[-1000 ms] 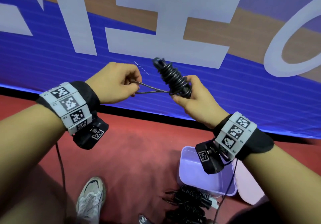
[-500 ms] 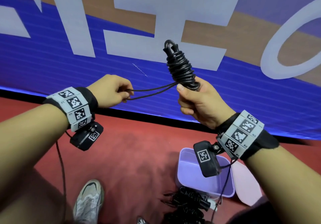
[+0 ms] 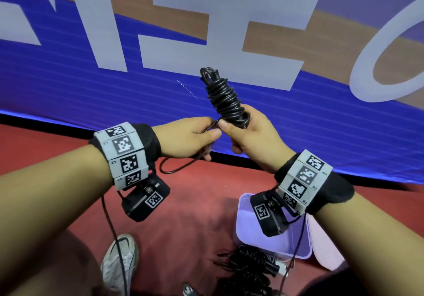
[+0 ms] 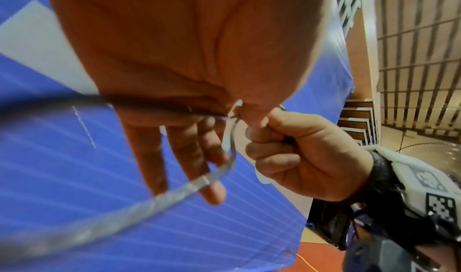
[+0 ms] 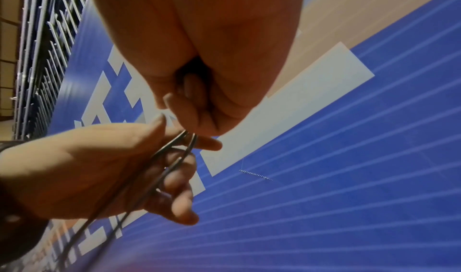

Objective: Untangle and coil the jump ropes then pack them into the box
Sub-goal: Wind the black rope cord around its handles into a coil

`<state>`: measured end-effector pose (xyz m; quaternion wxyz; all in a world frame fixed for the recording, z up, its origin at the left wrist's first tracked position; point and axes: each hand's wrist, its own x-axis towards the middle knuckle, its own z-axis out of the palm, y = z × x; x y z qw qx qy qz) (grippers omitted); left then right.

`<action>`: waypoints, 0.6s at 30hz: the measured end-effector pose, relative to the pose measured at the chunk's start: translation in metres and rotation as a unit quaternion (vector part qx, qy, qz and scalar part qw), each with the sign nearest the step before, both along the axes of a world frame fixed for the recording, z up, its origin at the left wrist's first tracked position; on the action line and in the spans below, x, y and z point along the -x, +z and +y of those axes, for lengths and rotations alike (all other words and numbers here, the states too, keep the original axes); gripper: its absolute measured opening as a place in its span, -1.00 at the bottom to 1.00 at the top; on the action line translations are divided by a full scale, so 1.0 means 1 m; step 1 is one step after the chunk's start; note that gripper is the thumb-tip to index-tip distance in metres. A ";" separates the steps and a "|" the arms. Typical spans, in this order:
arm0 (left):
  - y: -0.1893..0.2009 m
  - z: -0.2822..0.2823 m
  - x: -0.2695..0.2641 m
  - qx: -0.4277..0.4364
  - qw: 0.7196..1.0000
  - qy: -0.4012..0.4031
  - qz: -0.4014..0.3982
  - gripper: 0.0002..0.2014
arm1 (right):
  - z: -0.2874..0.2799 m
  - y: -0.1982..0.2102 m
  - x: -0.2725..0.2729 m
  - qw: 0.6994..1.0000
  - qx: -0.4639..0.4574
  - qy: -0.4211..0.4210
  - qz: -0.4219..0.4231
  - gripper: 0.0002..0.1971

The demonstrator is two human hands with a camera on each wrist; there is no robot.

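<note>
gripping the tightly wound black jump rope (image 3: 226, 98), the right hand (image 3: 252, 135) clenches its base; the left hand (image 3: 190, 139) seemingly pinches the loose strand beside the right thumb.

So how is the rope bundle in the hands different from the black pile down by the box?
The coiled jump rope is held up, gripped by the right hand; the rope pile lies on the red floor beside the lilac box. The coiled jump rope is wound tight and upright; the rope pile sprawls loose. Its loose end is pinched by the left hand. Both are black.
</note>
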<state>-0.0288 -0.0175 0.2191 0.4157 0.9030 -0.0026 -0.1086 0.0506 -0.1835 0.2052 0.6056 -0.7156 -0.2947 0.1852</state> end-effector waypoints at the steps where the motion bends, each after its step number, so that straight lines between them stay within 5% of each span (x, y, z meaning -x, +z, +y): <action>1: -0.002 -0.003 -0.001 0.007 1.000 0.011 -0.001 -0.79 | 0.001 0.000 0.001 1.000 0.002 -0.003 0.003 -0.78; 7: -0.004 -0.007 -0.005 -0.049 0.995 0.074 -0.055 -0.73 | -0.004 0.002 -0.015 0.996 0.017 -0.084 0.038 -0.67; 13: 0.003 -0.015 -0.003 -0.097 0.987 0.059 -0.115 -0.70 | -0.005 0.010 -0.030 0.977 -0.056 -0.163 0.123 -0.58; 18: 0.002 -0.022 -0.002 -0.136 0.982 0.041 -0.127 -0.71 | -0.015 0.007 -0.044 0.970 -0.022 -0.205 0.127 -0.63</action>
